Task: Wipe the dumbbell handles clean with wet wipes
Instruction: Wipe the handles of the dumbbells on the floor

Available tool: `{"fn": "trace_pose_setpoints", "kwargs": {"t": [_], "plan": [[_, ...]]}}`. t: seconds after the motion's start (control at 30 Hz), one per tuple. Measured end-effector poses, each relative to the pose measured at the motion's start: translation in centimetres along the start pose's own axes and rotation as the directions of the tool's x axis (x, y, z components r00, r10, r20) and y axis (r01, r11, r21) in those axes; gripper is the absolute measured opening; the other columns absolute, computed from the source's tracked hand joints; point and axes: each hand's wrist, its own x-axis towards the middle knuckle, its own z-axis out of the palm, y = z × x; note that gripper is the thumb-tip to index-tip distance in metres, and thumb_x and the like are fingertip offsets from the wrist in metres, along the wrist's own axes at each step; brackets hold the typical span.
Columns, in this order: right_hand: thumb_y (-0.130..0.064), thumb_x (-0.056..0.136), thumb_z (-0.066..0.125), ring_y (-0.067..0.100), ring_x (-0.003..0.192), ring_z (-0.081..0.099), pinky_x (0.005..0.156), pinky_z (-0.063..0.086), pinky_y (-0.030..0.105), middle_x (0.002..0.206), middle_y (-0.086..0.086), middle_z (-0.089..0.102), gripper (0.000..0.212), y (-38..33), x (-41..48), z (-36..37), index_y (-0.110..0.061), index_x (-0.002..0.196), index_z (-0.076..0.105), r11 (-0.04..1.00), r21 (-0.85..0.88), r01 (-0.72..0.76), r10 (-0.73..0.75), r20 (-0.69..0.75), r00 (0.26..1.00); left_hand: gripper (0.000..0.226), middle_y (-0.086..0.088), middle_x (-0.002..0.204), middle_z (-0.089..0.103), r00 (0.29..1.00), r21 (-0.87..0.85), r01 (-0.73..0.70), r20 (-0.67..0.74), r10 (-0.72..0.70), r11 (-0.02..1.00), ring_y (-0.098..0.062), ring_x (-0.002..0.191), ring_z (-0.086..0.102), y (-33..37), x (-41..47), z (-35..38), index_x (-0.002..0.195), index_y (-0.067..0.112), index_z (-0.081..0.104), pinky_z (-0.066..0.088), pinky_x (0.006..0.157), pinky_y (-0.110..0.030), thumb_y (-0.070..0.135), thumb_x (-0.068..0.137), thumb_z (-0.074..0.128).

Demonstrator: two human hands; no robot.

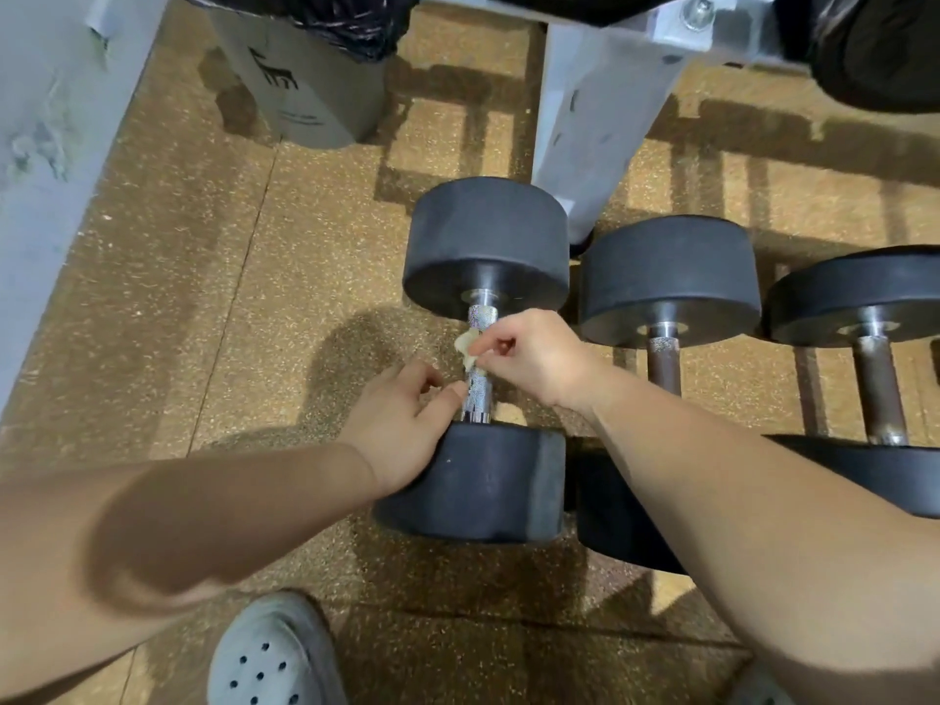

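Note:
A black dumbbell (pixel 486 241) lies on the floor with its knurled silver handle (pixel 479 394) pointing away from me. My right hand (pixel 529 358) pinches a small crumpled wet wipe (pixel 465 344) against the upper part of that handle. My left hand (pixel 402 424) rests on the dumbbell's near weight (pixel 483 483), its thumb touching the lower end of the handle. To the right lie two more black dumbbells (pixel 671 277) (pixel 864 297) with darker, rust-brown handles.
A grey bin (pixel 305 84) with a black liner stands at the back left. A white rack leg (pixel 595 129) rises behind the dumbbells. A grey wall (pixel 46 145) runs along the left. My grey perforated shoe (pixel 269 658) is near the bottom edge on the speckled brown floor.

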Motion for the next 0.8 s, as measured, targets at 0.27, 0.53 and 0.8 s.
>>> {"fn": "trace_pose_setpoints", "kwargs": {"t": [0.27, 0.53, 0.8], "plan": [[-0.020, 0.090, 0.068, 0.015, 0.083, 0.063, 0.081, 0.051, 0.031, 0.090, -0.002, 0.070, 0.012, 0.2, 2.0, 0.8, -0.021, 0.092, 0.080, 0.993, -0.106, 0.057, -0.079, -0.220, 0.972, 0.020, 0.001, 0.112, 0.055, 1.000, -0.030, -0.024, -0.012, 0.024, 0.999, -0.025, 0.117, 0.048, -0.1, -0.5, 0.1, 0.110, 0.031, 0.055, 0.035, 0.099, -0.035, 0.045, 0.101, 0.043], [-0.027, 0.088, 0.075, 0.000, 0.079, 0.064, 0.074, 0.048, 0.019, 0.089, -0.014, 0.073, 0.010, 0.6, -2.1, 0.8, -0.027, 0.097, 0.080, 0.997, 0.003, 0.075, -0.074, 0.116, 0.990, 0.076, 0.000, 0.125, 0.057, 0.988, 0.026, -0.144, -0.052, 0.146, 0.989, -0.021, 0.121, 0.049, 0.1, -2.5, 0.9, 0.128, 0.023, 0.056, 0.035, 0.106, -0.036, 0.074, 0.087, 0.018], [-0.023, 0.091, 0.067, 0.014, 0.088, 0.064, 0.087, 0.051, 0.034, 0.094, -0.004, 0.069, 0.014, -0.2, 2.1, 1.0, -0.027, 0.092, 0.080, 1.000, 0.005, 0.019, -0.017, -0.257, 0.966, 0.087, -0.001, 0.137, 0.053, 0.984, 0.099, -0.181, 0.018, 0.180, 0.978, -0.021, 0.129, 0.048, -0.3, -1.9, 0.6, 0.140, 0.020, 0.048, 0.036, 0.109, -0.034, 0.080, 0.083, 0.022]]}}
